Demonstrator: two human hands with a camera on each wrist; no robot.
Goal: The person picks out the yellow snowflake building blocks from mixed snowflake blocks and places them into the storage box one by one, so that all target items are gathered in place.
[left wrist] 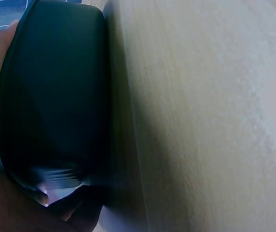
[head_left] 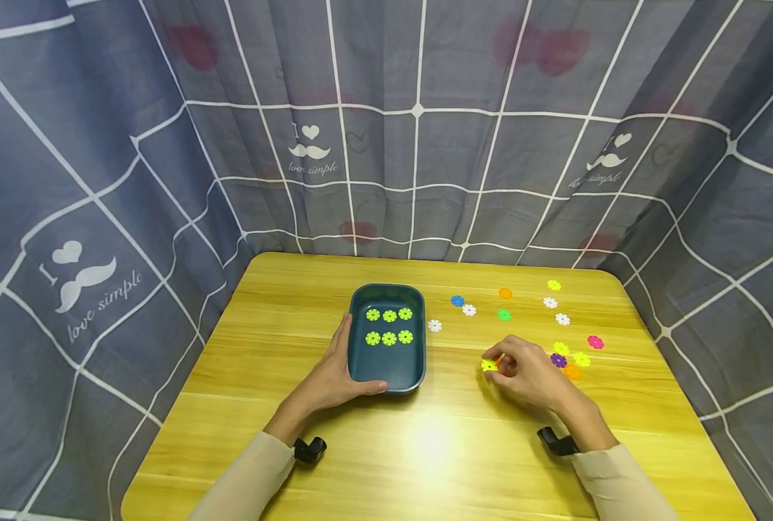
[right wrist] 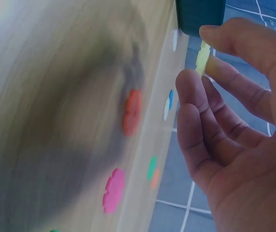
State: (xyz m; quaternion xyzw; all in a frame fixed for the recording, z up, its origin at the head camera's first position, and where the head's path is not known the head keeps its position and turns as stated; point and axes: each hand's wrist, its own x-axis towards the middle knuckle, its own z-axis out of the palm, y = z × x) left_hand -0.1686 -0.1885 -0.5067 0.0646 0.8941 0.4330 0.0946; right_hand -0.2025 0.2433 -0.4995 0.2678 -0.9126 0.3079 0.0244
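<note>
A dark teal rectangular tray (head_left: 386, 373) stands on the wooden table. In it, several yellow-green flower-shaped discs (head_left: 389, 339) lie in two rows. My left hand (head_left: 334, 373) holds the tray at its near left corner, thumb over the near rim and fingers along the left wall. The left wrist view shows the tray's outer side (left wrist: 56, 92) up close. To the right of the tray, my right hand (head_left: 526, 369) pinches one yellow flower-shaped disc (right wrist: 203, 58) between thumb and fingertips, above the table. An orange-red disc (right wrist: 132, 112) lies below, partly hidden by the hand in the head view.
Loose flower-shaped discs are scattered on the table's right half: blue (head_left: 457, 300), green (head_left: 504, 315), white (head_left: 435, 325), pink (head_left: 596, 342), purple (head_left: 559, 359) and yellow (head_left: 582, 359) among them. A grey checked curtain (head_left: 380, 145) hangs behind the table and along its sides.
</note>
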